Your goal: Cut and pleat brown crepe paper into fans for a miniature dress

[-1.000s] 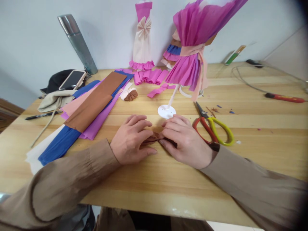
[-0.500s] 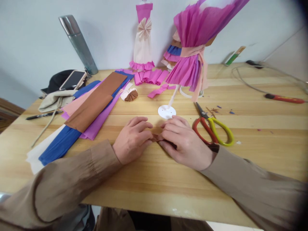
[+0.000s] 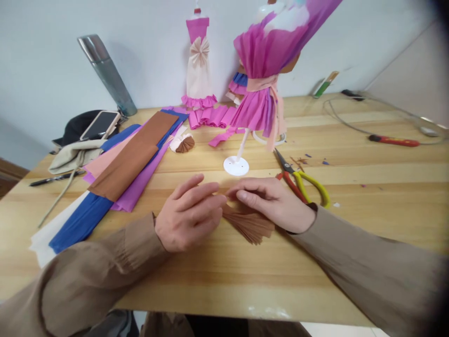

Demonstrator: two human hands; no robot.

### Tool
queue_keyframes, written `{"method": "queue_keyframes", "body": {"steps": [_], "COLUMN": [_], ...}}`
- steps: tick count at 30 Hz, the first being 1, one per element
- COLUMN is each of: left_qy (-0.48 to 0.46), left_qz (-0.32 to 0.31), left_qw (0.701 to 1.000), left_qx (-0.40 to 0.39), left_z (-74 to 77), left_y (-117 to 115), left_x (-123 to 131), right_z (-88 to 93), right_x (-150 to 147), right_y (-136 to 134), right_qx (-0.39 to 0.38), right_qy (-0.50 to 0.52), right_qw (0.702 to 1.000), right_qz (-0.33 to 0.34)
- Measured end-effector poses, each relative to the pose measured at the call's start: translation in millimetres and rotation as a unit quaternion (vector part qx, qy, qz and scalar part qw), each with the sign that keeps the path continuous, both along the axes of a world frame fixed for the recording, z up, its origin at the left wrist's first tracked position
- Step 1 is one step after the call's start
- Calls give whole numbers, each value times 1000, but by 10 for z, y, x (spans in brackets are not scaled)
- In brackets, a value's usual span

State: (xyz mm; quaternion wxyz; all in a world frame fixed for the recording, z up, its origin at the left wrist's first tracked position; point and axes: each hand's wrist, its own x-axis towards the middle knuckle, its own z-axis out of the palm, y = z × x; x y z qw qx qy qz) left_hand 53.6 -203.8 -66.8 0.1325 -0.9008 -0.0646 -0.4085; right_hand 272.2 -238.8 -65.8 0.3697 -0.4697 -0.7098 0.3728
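A brown crepe paper fan [image 3: 249,225], folded into narrow pleats, spreads out low over the table between my hands. Its gathered end lies at the fingertips of my left hand [image 3: 191,214], whose bent fingers are closed on it. My right hand [image 3: 275,200] is just above the fan and covers part of its upper edge. The right thumb and fingers are drawn together near the gathered end; what they pinch is too small to make out. Behind my hands stands a doll stand with a white round base [image 3: 236,165], carrying a magenta pleated paper dress [image 3: 257,105] with a peach sash.
Scissors [image 3: 293,175] with red and yellow handles lie beside my right hand. Stacked crepe paper strips [image 3: 129,161] cover the left side. A brown-and-white rosette [image 3: 184,143], another paper dress [image 3: 199,70], a steel flask [image 3: 108,77], a phone [image 3: 100,125] and a red-handled tool [image 3: 394,140] are farther back.
The brown paper, mostly hidden between my fingers before, now shows as a spread fan pointing toward me. My right hand has turned thumb-side up, and the left fingers have lifted slightly. The view has shifted.
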Motion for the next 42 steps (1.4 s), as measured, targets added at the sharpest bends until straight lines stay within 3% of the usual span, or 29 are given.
{"method": "queue_keyframes", "body": {"steps": [3, 7, 13, 17, 20, 24, 27, 35, 42], "left_qy": [2, 8, 11, -1, -13, -14, 10, 14, 36], "left_qz": [-22, -21, -27, -21, -22, -10, 5, -11, -1], "left_qw": [999, 999, 998, 998, 999, 999, 1000, 1000, 999], "left_qx": [46, 49, 57, 53, 48, 40, 18, -4, -17], "left_z": [30, 54, 59, 37, -5, -7, 49, 7, 51], "left_y": [-28, -61, -60, -38, -22, -21, -36, -29, -34], "left_x": [-14, -25, -12, 10, 23, 33, 28, 34, 22], "right_z": [57, 113, 128, 162, 193, 196, 176, 158, 186], "right_x": [20, 32, 0, -51, -83, -101, -105, -142, -144], "right_y": [-5, -26, -80, -155, -215, -259, -277, -312, -333], "right_qx": [-81, -173, -197, -128, -3, 177, 250, 367, 375], "right_qy": [39, 79, 91, 26, -77, -159, -215, -313, -306], "right_qw": [995, 977, 972, 990, 997, 971, 944, 876, 875], "right_qz": [52, 93, 92, 45, -3, -12, -9, -15, -12]}}
